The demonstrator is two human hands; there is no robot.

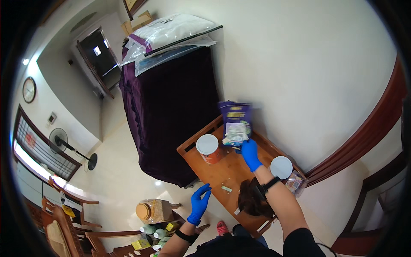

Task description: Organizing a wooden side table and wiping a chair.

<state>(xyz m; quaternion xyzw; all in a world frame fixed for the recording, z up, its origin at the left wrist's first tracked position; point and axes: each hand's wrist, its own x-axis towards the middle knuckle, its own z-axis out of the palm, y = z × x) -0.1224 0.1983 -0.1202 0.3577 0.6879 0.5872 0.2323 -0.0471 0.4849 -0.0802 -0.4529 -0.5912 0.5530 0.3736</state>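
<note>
My right hand (251, 155), in a blue glove, grips the lower edge of a purple snack bag (236, 123) at the back of the wooden table (221, 175). Left of the bag stands an orange canister with a pale lid (208, 147). My left hand (200, 203), also gloved in blue, is raised beside the table's left edge with nothing in it, fingers apart from the thumb. A small green-white packet (226, 188) lies on the tabletop. Under my right forearm is a dark brown bundle (253, 200), partly hidden.
Another pale-lidded canister (281, 167) and a clear container of packets (296, 183) stand at the table's right. A cabinet under dark purple cloth (179, 112) adjoins the back left. A large jar (155, 211) and several bottles stand lower left, near wooden chairs (64, 228).
</note>
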